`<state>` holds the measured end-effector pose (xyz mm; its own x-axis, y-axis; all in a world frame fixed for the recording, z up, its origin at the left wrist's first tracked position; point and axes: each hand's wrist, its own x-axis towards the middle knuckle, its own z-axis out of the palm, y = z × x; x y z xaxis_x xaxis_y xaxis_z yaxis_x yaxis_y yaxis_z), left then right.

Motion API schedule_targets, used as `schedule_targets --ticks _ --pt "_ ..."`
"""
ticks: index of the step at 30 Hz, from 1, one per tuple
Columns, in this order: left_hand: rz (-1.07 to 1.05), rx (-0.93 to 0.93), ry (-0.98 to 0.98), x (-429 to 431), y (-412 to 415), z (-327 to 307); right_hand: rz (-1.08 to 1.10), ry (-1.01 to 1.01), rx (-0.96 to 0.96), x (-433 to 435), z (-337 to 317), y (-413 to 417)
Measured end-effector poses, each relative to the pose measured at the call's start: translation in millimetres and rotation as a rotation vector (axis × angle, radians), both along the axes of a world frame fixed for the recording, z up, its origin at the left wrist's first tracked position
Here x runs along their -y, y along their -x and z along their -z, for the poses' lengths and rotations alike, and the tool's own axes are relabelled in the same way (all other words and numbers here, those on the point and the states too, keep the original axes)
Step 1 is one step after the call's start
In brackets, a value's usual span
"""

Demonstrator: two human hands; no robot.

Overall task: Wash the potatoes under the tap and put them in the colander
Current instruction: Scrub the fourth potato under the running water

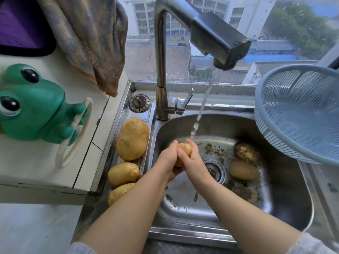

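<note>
Two bare forearms reach up from the bottom of the frame into the steel sink [183,233]. In the centre, the left hand [167,159] and the right hand [195,163] are pressed together around a small potato [185,150], fingers curled over it from both sides, right where the stream of water [200,114] lands. Brown grit speckles the basin floor around the drain [213,170]. Right of the drain lies a smooth potato [244,170], with a muddy potato [246,152] just behind it. On the ledge left of the basin three more sit in a row: the nearest potato [120,193], partly hidden by the left forearm, then a middle potato [123,173], then a big potato [132,139] farthest back. At the right edge of the frame the blue colander [300,114] sits tilted over the sink's far corner, well apart from the hands. The tap [160,70] rises behind the basin, its spout running toward the upper right. A green frog toy [31,105] stands on the white counter at the left, a cloth [91,43] hangs at the upper left, and buildings show through the window [293,24].
</note>
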<state>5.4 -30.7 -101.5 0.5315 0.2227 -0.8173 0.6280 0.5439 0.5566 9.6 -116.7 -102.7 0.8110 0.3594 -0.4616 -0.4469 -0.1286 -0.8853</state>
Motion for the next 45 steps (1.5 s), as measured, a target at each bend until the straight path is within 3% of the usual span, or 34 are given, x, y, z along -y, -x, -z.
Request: schedule_targets --ticks 2,5,8,11,16,20,25,31,36,39,41,43,45 --pt "0.029 -0.002 0.054 1.5 0.1 -2.9 0.012 0.018 -0.016 3.4 4.2 -3.5" --pt "0.083 0.158 -0.001 12.7 2.7 -2.4 0.194 0.086 -0.070 -1.5 6.5 -15.8" --pt "0.143 0.333 0.044 19.8 10.7 2.0 0.296 0.071 -0.262 -4.4 0.2 -24.7" --pt "0.159 0.360 0.016 19.0 15.0 8.7 0.328 -0.001 -0.385 -4.9 -8.7 -23.3" --pt "-0.023 0.281 -0.113 17.7 7.3 12.7 0.313 -0.056 -0.265 -10.5 -13.5 -9.7" --pt "-0.144 0.162 -0.014 11.7 3.0 9.4 0.141 -0.075 -0.110 -8.7 -12.0 -3.7" --pt "-0.078 0.198 -0.009 17.2 7.4 6.1 0.118 0.003 -0.037 -3.9 -6.5 -6.6" --pt "0.025 0.378 -0.027 27.4 20.1 7.1 0.345 -0.027 -0.397 -6.3 -15.6 -22.6" --pt "-0.089 0.356 0.009 14.7 13.7 8.6 0.147 -0.125 -0.163 -6.4 -13.9 -8.7" --pt "-0.135 0.215 0.095 12.3 11.6 0.4 0.001 -0.012 -0.045 -4.0 -7.8 -4.4" --pt "-0.091 0.225 0.029 16.6 12.5 -0.4 0.019 0.068 -0.011 -4.1 -4.9 -3.5" --pt "-0.047 0.271 -0.061 23.4 14.7 2.2 0.141 0.095 -0.068 -7.2 0.7 -9.2" --pt "0.003 0.309 -0.079 28.9 19.3 3.8 0.296 0.054 -0.265 -9.7 4.1 -17.2"
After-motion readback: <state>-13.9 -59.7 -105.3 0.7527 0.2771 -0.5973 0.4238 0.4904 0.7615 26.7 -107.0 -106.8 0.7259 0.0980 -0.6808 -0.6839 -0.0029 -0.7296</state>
